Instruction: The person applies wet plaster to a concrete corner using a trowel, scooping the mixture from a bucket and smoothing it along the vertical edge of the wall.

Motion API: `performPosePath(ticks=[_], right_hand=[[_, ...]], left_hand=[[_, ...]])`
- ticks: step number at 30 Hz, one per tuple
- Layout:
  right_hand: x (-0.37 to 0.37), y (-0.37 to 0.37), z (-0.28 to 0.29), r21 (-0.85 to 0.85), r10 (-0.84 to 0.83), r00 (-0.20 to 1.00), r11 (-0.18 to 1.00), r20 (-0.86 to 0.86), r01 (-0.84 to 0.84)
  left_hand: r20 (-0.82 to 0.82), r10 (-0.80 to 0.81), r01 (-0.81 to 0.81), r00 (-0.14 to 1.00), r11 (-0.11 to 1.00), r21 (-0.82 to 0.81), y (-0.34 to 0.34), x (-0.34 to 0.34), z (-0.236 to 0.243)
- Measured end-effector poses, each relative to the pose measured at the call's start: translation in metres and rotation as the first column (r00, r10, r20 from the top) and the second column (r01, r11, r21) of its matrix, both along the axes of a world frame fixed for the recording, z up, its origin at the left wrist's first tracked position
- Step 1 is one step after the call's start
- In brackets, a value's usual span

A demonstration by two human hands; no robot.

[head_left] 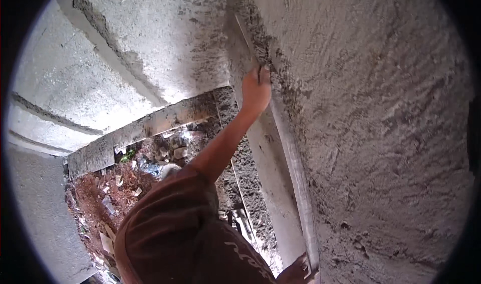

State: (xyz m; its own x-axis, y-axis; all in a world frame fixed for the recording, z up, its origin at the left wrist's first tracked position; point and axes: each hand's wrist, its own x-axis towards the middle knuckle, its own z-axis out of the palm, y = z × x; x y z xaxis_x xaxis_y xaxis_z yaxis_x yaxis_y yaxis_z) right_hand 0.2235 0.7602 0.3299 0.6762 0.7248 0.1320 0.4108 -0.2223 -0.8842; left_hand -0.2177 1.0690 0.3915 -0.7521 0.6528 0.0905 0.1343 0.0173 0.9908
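Note:
A long, narrow, pale straightedge board (295, 176) runs along the edge of the rough mortar wall (381, 133). My left hand (256, 89) is closed round its upper part, with the arm stretched far up. A thin dark piece, perhaps a metal clip, shows at the fingers; its kind is unclear. Low in the view, my right hand (296, 271) is partly cut off by the lower edge. Its fingers close on the board's lower end. Beside the board is a smooth grey strip of wall edge (265, 154).
Grey concrete with raised bands (100, 48) spans the upper left. Below an opening's beam (145, 126) lies reddish ground (95, 194) with rubble and litter. A grey wall (37, 209) stands at the far left. Rough mortar (250, 184) lines the opening's near side.

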Motion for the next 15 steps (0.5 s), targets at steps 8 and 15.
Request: performPosePath(ticks=[8, 15], right_hand=[[0.009, 0.003, 0.007, 0.442, 0.265, 0.726, 0.895, -0.634, 0.059], [0.002, 0.020, 0.041, -0.022, -0.015, -0.024, 0.938, -1.000, 0.345]], left_hand=[[-0.042, 0.008, -0.004, 0.999, 0.995, 0.097, 0.016, -0.005, 0.037], [-0.136, 0.094, -0.054, 0.986, 0.961, 0.272, 0.016, -0.011, 0.035]])
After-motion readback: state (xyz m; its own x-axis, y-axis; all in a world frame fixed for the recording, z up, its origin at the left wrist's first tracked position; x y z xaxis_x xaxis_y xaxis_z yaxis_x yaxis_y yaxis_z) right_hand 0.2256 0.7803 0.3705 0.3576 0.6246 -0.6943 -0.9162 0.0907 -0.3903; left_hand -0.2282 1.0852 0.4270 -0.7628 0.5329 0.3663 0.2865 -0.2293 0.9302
